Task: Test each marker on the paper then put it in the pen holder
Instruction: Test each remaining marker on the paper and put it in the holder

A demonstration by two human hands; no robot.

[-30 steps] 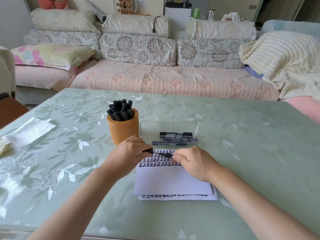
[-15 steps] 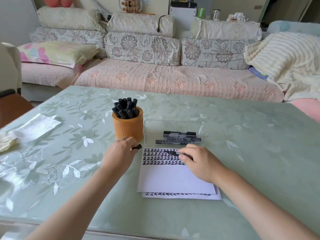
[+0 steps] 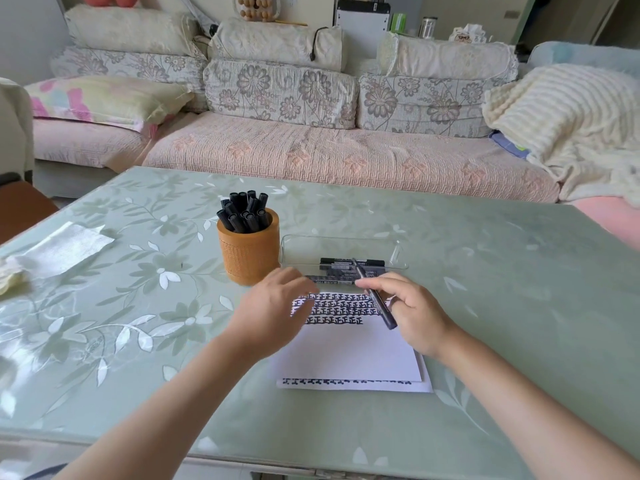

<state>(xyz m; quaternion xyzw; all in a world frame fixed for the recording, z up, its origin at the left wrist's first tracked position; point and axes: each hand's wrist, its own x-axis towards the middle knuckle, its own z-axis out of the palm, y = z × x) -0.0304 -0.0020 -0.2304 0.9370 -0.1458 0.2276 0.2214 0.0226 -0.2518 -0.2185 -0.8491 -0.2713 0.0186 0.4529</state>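
A stack of white paper [image 3: 349, 355] lies in front of me, its top sheet carrying rows of black test marks along the far edge. My right hand [image 3: 415, 313] holds a black marker [image 3: 379, 303] tilted above the paper, thin end pointing away. My left hand [image 3: 273, 313], blurred, hovers over the paper's left corner, fingers curled; the cap it pinched a moment ago is hidden under them. The orange pen holder [image 3: 249, 258] stands just beyond my left hand with several black markers [image 3: 244, 211] in it. A clear tray [image 3: 341, 242] behind the paper holds a few more markers [image 3: 349, 266].
Everything sits on a green floral table [image 3: 485, 289] under a glossy cover. A folded white tissue [image 3: 65, 247] lies at the far left. A sofa [image 3: 311, 150] with cushions and a blanket runs behind the table.
My right hand lifted the marker off the paper and swung its tip up and away. My left hand, which had drawn left with the cap, moved back right toward the marker.
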